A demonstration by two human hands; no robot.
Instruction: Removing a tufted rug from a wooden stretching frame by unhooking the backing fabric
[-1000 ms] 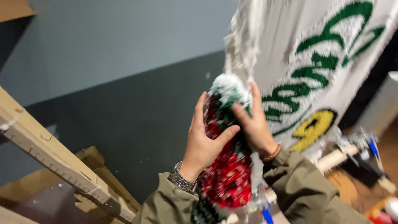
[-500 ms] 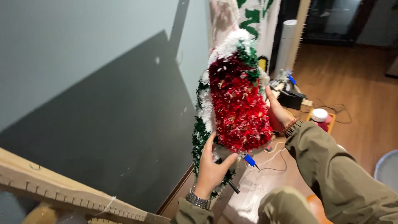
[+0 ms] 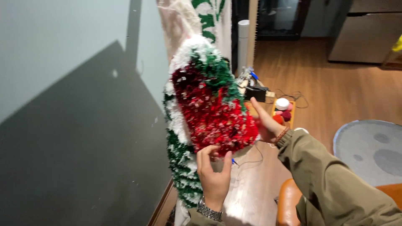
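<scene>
Piece: shaggy red, green and white tufted yarn piece (image 3: 211,111), held up before the grey wall (image 3: 71,83).
Left hand (image 3: 213,173): fingertips pinching its lower edge.
Right hand (image 3: 268,123): fingers spread, gripping its right side.
Room: wooden floor (image 3: 335,83), round grey rug (image 3: 372,150).

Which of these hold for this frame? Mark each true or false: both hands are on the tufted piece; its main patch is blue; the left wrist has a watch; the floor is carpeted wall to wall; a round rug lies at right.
1. Both the left hand and right hand touch the tufted piece. True.
2. Its main patch is blue. False: red, with green and white.
3. The watch sits on the left wrist. True.
4. Wall-to-wall carpet. False: wooden floor.
5. A grey round rug lies at right. True.
</scene>
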